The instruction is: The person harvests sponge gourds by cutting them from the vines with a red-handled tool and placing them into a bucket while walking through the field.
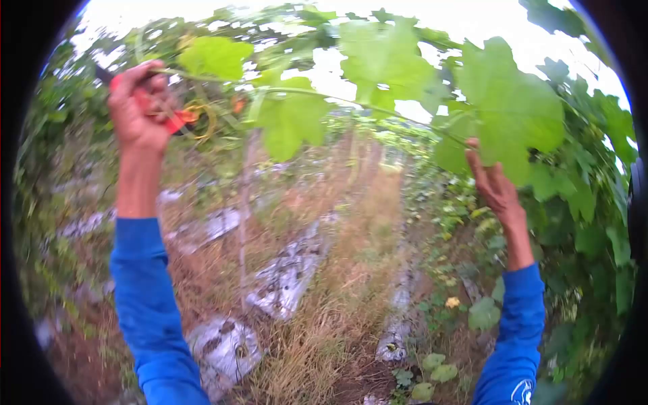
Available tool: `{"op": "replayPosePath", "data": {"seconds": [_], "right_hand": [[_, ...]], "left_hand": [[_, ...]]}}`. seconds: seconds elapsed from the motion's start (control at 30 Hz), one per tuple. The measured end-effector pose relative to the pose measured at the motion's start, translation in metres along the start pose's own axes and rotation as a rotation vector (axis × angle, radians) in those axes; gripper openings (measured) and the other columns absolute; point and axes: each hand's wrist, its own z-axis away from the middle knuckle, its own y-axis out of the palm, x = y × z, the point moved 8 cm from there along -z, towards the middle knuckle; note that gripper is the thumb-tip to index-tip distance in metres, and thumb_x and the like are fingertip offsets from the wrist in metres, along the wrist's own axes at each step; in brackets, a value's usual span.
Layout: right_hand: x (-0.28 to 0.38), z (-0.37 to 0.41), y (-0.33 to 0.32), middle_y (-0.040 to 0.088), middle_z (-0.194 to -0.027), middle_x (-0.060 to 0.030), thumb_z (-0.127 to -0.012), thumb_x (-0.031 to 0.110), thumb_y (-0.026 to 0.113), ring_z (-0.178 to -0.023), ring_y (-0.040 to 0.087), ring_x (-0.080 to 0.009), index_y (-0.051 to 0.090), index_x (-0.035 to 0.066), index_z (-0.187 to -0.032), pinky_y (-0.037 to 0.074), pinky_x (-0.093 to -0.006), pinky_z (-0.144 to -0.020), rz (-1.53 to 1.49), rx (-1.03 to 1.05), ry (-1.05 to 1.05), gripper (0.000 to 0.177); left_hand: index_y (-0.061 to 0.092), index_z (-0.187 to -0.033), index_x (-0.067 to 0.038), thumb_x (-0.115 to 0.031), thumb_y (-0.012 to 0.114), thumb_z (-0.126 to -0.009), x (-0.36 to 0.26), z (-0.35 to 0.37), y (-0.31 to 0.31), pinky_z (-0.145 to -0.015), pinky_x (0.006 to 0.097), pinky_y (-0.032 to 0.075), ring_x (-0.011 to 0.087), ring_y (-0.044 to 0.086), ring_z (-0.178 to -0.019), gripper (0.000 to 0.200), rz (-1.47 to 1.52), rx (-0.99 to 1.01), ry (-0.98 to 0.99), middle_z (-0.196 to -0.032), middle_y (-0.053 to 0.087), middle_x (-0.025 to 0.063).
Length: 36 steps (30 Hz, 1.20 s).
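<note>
My left hand [140,104], raised at the upper left, is closed around a red-handled tool [177,122] with a dark tip; blur hides its exact kind. Yellow-orange string [206,121] hangs beside it. A green vine [317,93] with broad lobed leaves stretches from the fingertips of this hand across to the right. At its other end, my right hand [496,185] reaches up with fingers extended, the fingertips touching the stem beside a large leaf [509,101]. The thumb of that hand is not visible.
Dense climbing foliage [580,189] stands close on the right, with more overhead. A thin upright pole [244,229] rises left of centre. Silvery plastic sheeting [287,280] covers strips of ground beside dry grass [324,324]. Low leafy plants [439,371] grow at the lower right.
</note>
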Motion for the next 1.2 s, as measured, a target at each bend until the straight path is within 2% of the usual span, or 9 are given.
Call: {"op": "replayPosePath", "data": {"seconds": [0.07,0.1,0.17,0.37,0.43,0.6,0.7,1.0,1.2], "right_hand": [[-0.008,0.022,0.002,0.053,-0.135,-0.014,-0.102,0.046,0.034,-0.115,0.057,-0.0276,0.046,0.01,-0.14,0.041,-0.0398,-0.102,0.034,0.199,0.479,0.053],[-0.01,0.038,0.002,0.065,-0.116,-0.015,-0.098,0.045,0.047,-0.101,0.064,-0.0271,0.061,0.011,-0.123,0.05,-0.0422,-0.087,0.083,0.228,0.688,0.044],[0.006,0.045,-0.011,0.068,-0.094,-0.0143,-0.093,0.035,0.059,-0.084,0.067,-0.0277,0.066,0.009,-0.106,0.052,-0.0413,-0.071,0.109,-0.08,0.226,0.03],[-0.031,0.125,-0.001,0.066,-0.085,-0.012,-0.093,0.027,0.061,-0.076,0.063,-0.0271,0.065,0.003,-0.096,0.049,-0.0406,-0.066,0.067,0.032,0.377,0.024],[-0.047,0.152,0.0,0.063,-0.077,-0.0107,-0.094,0.028,0.06,-0.071,0.06,-0.0246,0.062,0.003,-0.09,0.046,-0.0404,-0.064,0.086,0.013,0.368,0.026],[-0.071,0.194,-0.009,0.044,-0.064,-0.0066,-0.096,0.032,0.058,-0.06,0.042,-0.0213,0.053,0.004,-0.077,0.037,-0.0389,-0.056,-0.037,0.12,0.619,0.034],[-0.064,0.203,-0.023,0.064,-0.081,-0.0128,-0.094,0.035,0.058,-0.075,0.06,-0.0254,0.064,0.002,-0.099,0.048,-0.0387,-0.069,-0.014,0.181,0.681,0.033],[-0.099,0.219,-0.055,0.063,-0.108,-0.0201,-0.095,0.044,0.057,-0.097,0.058,-0.0303,0.055,-0.003,-0.121,0.046,-0.0357,-0.086,0.0,-0.14,0.688,0.053],[-0.112,0.189,-0.072,0.067,-0.096,-0.0169,-0.091,0.026,0.059,-0.088,0.063,-0.0275,0.059,-0.001,-0.115,0.049,-0.0383,-0.078,0.043,-0.118,0.678,0.036]], "left_hand": [[0.062,-0.093,0.002,-0.016,0.056,-0.091,0.005,-0.015,0.021,-0.033,0.0185,0.028,0.0041,0.036,-0.04,0.019,0.032,0.073,-0.011,-0.063,0.056,0.0027],[0.062,-0.092,0.001,-0.016,0.056,-0.091,0.006,-0.019,0.038,-0.033,0.0186,0.027,0.0041,0.035,-0.039,0.018,0.014,0.108,-0.009,-0.064,0.056,0.0026],[0.063,-0.093,0.001,-0.017,0.057,-0.091,0.011,-0.022,0.087,-0.034,0.0184,0.027,0.0041,0.034,-0.039,0.019,-0.046,0.197,-0.007,-0.064,0.056,0.0021],[0.064,-0.089,-0.006,-0.027,0.06,-0.089,0.058,-0.012,0.242,-0.037,0.0195,0.029,0.0029,0.038,-0.043,0.022,-0.343,0.557,-0.012,-0.06,0.052,-0.0025],[0.062,-0.084,-0.003,-0.031,0.052,-0.089,0.068,0.012,0.3,-0.056,0.0329,0.049,0.0168,0.057,-0.059,0.03,-0.591,0.596,0.006,-0.067,0.059,0.0097],[0.062,-0.069,-0.005,-0.027,0.057,-0.078,0.119,0.039,0.4,-0.041,0.0272,0.031,0.0084,0.043,-0.047,0.024,-0.675,0.924,0.157,-0.054,0.05,-0.0021],[0.061,-0.061,-0.003,-0.024,0.056,-0.074,0.144,0.041,0.445,-0.042,0.0314,0.033,0.0118,0.047,-0.047,0.025,-0.872,0.945,0.238,-0.053,0.054,0.0027],[0.066,-0.073,0.007,-0.025,0.058,-0.068,0.192,0.035,0.55,-0.055,0.0425,0.048,0.0325,0.062,-0.055,0.033,-1.01,0.814,0.546,-0.062,0.062,0.0246],[0.065,-0.077,0.005,-0.028,0.059,-0.066,0.193,0.034,0.591,-0.061,0.0442,0.049,0.0349,0.064,-0.067,0.035,-0.966,0.85,0.575,-0.073,0.063,0.027]]}}
